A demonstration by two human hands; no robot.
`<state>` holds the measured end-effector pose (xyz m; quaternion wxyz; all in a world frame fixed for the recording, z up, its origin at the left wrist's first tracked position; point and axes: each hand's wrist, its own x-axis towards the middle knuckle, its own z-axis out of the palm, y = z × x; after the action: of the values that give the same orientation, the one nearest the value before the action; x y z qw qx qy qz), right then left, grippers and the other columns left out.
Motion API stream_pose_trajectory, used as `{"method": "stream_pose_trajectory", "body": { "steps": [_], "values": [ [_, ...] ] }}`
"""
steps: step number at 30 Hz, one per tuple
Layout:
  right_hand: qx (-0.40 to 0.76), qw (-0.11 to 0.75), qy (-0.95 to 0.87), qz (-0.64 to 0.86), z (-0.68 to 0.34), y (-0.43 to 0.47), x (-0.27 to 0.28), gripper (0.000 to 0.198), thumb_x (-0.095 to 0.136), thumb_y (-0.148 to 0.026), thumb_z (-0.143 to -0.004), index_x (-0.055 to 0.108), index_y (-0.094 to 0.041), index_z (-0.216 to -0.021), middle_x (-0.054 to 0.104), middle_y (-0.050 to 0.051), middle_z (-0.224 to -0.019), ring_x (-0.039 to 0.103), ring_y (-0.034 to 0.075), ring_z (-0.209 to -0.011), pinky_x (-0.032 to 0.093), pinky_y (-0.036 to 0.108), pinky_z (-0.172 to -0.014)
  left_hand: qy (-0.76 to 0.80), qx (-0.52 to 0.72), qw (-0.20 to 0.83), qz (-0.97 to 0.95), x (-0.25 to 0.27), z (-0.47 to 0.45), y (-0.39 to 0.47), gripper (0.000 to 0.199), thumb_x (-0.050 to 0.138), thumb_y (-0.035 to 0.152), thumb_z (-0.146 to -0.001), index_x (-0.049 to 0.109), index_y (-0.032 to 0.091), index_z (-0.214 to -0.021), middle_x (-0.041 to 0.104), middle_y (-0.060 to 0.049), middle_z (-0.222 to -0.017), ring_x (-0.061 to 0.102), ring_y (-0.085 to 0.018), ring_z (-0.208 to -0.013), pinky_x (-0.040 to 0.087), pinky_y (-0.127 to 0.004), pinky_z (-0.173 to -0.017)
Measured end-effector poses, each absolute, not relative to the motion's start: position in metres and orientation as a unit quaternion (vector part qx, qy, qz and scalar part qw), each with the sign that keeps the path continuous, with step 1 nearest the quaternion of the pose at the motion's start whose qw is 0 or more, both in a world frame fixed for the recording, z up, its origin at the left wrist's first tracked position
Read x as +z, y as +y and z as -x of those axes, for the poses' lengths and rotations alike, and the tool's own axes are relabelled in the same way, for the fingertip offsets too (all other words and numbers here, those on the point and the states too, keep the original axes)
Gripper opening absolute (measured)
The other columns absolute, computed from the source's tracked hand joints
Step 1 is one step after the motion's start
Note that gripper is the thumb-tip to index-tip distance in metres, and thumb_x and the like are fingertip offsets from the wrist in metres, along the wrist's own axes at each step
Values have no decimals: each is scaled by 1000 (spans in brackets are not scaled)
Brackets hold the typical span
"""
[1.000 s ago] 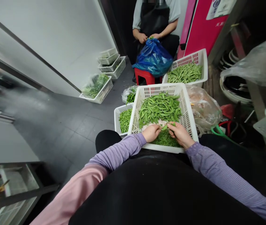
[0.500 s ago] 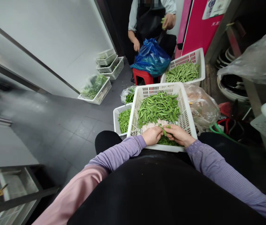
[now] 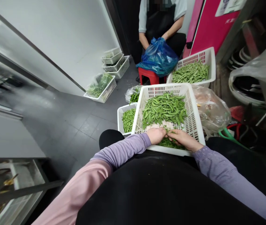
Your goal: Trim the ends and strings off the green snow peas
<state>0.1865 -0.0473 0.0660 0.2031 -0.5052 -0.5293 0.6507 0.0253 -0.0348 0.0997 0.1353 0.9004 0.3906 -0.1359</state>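
Left hand, right hand meeting over pea pods, white basket, grip unclear

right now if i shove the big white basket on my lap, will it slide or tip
Likely slides rather than tips: the white basket looks wide and shallow. The pea pods are piled at its far end, so it may feel front-heavy. Both the left hand and right hand rest inside, steadying it.
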Motion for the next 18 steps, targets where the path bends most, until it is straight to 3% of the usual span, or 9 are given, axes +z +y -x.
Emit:
{"method": "stream_pose_trajectory", "body": {
  "steps": [2, 5, 7, 9, 11, 14, 16, 18],
  "values": [
    [586, 156, -630, 485, -189, -47, 69, 38, 53, -50, -61, 54, -13, -69, 49, 0, -59, 39, 8, -50, 28, 20, -47, 377, -120, 184, -900, 97, -23, -34, 22, 40, 23, -79, 56, 10, -89, 55, -10, -89, 55, -16, -78, 44, -28, -71],
    [534, 112, -720, 429, -188, -48, 73, 37, 44, -49, -71, 56, -15, -66, 54, 2, -63, 45, 11, -57, 33, 22, -56, 427, -33, 396, -812, 92, -21, -36, 16, 40, 20, -78, 53, 11, -75, 49, -2, -64, 47, -8, -60, 41, -20, -62],
    [487, 148, -733, 450, -184, -48, 72, 41, 38, -51, -75, 56, -16, -65, 55, 2, -62, 46, 12, -56, 33, 24, -57, 508, 53, 543, -667, 86, -24, -40, 20, 31, 20, -81, 48, 12, -74, 36, 3, -53, 35, -4, -45, 33, -16, -48],
    [410, 237, -708, 524, -178, -47, 65, 42, 36, -53, -75, 54, -16, -65, 56, 4, -62, 47, 14, -57, 35, 26, -59, 572, 119, 610, -535, 77, -30, -45, 24, 24, 20, -83, 46, 13, -78, 26, 6, -50, 23, -3, -39, 25, -16, -40],
    [359, 337, -635, 596, -176, -43, 58, 40, 38, -53, -74, 53, -16, -67, 56, 5, -64, 49, 15, -57, 38, 28, -60, 607, 108, 596, -515, 67, -34, -47, 26, 22, 19, -83, 47, 12, -83, 26, 6, -50, 24, -4, -38, 27, -16, -40],
    [374, 507, -462, 624, -190, -28, 56, 31, 45, -47, -72, 51, -16, -76, 56, 5, -68, 52, 14, -58, 44, 29, -59, 598, -33, 476, -644, 54, -27, -40, 20, 38, 18, -79, 56, 12, -82, 45, -1, -58, 47, -9, -58, 41, -20, -58],
    [406, 606, -331, 598, -206, -16, 61, 24, 49, -39, -71, 48, -16, -77, 55, 4, -70, 53, 13, -58, 46, 27, -57, 579, -81, 342, -736, 48, -15, -28, 21, 48, 14, -73, 59, 14, -90, 54, -9, -86, 50, -18, -88, 42, -29, -75],
    [457, 642, -225, 573, -219, -6, 68, 15, 52, -29, -69, 48, -16, -74, 52, 1, -68, 50, 10, -54, 46, 23, -53, 577, -103, 202, -785, 43, -2, -11, 30, 45, 13, -75, 57, 15, -102, 48, -14, -110, 42, -24, -104, 39, -37, -83]
  ]
}}
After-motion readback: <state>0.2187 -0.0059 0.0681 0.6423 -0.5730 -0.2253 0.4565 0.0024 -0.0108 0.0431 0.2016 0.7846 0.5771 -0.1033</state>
